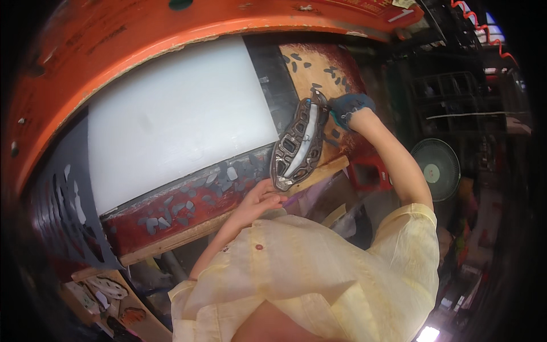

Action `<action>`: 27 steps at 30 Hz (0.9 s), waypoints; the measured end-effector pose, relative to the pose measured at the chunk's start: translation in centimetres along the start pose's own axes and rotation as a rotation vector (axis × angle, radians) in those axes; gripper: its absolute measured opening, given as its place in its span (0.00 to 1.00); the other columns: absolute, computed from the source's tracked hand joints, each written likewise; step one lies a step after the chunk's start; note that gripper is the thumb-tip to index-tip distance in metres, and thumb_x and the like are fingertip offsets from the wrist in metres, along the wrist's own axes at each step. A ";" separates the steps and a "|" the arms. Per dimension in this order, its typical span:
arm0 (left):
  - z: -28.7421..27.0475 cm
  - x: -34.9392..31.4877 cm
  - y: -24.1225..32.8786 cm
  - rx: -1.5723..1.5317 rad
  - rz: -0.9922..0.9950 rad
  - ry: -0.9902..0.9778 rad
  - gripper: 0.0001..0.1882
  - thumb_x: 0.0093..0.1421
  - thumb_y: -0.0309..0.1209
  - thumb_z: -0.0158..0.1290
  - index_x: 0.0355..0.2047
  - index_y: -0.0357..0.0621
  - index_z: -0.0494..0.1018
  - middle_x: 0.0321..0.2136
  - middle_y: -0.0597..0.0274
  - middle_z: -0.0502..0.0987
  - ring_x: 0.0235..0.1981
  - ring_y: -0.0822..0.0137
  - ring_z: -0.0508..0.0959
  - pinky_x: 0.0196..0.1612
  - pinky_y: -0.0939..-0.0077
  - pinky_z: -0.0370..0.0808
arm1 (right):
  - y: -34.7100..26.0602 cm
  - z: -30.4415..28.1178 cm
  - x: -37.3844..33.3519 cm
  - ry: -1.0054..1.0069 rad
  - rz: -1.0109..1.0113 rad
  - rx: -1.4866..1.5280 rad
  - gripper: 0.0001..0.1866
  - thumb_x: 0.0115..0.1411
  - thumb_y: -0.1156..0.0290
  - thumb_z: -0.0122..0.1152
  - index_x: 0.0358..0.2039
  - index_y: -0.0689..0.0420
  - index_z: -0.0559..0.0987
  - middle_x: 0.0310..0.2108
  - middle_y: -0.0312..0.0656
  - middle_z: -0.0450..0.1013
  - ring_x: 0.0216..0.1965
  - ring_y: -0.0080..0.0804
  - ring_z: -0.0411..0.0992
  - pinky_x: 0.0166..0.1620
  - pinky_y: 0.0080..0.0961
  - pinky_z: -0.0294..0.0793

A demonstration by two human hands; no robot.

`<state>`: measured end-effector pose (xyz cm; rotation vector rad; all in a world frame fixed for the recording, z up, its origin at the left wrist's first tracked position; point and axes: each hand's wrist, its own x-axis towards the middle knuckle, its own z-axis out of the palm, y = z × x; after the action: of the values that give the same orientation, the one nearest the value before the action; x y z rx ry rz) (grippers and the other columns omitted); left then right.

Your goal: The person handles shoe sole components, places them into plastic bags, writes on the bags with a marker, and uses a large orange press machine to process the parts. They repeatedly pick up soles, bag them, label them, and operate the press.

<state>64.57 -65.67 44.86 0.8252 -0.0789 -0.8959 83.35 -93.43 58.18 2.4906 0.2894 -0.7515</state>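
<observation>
A long, curved, dark metal cutting die (289,145) with many cells and a white strip along it lies tilted across the right part of the work surface. Its near end reaches over the front edge. At that end is my bare left hand (259,200), thumb and fingers closed against the metal. My right hand (350,109) wears a dark blue-grey glove and is beside the die's far end. Its fingers are bunched and point down, and what they hold is hidden. Small dark cut pieces (336,74) lie scattered on the wooden board (307,74) around it.
A large white cutting pad (182,119) fills the middle, under an orange machine beam (114,51). More grey scraps (165,216) lie along the dark red front ledge (131,233). Grey sheet material (62,199) hangs at the left. A fan (436,171) stands at the right.
</observation>
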 end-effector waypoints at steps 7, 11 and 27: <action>-0.4 0.3 -0.4 0.054 -0.028 -0.038 0.28 0.64 0.32 0.49 0.61 0.39 0.54 0.55 0.53 0.65 0.56 0.60 0.69 0.54 0.64 0.71 | -3.4 -2.0 1.5 0.013 0.057 0.025 0.13 0.51 0.71 0.62 0.39 0.54 0.82 0.42 0.45 0.78 0.43 0.44 0.77 0.41 0.38 0.78; 0.2 0.1 -0.2 0.051 0.027 0.003 0.27 0.63 0.30 0.52 0.59 0.38 0.55 0.54 0.55 0.65 0.55 0.63 0.69 0.53 0.66 0.70 | -2.4 -3.0 2.6 -0.094 -0.103 -0.172 0.11 0.54 0.70 0.58 0.38 0.50 0.83 0.41 0.44 0.78 0.41 0.42 0.78 0.39 0.36 0.77; 3.2 3.0 1.3 -0.146 0.062 0.408 0.16 0.66 0.36 0.46 0.51 0.42 0.66 0.44 0.64 0.74 0.44 0.73 0.74 0.47 0.76 0.73 | 7.0 4.5 -1.0 0.144 -0.020 0.221 0.14 0.58 0.59 0.50 0.43 0.42 0.78 0.37 0.45 0.77 0.40 0.48 0.75 0.41 0.42 0.74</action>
<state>66.11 -69.38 47.15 0.8490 0.3118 -0.6524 82.87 -101.76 58.46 2.7613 0.2968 -0.6431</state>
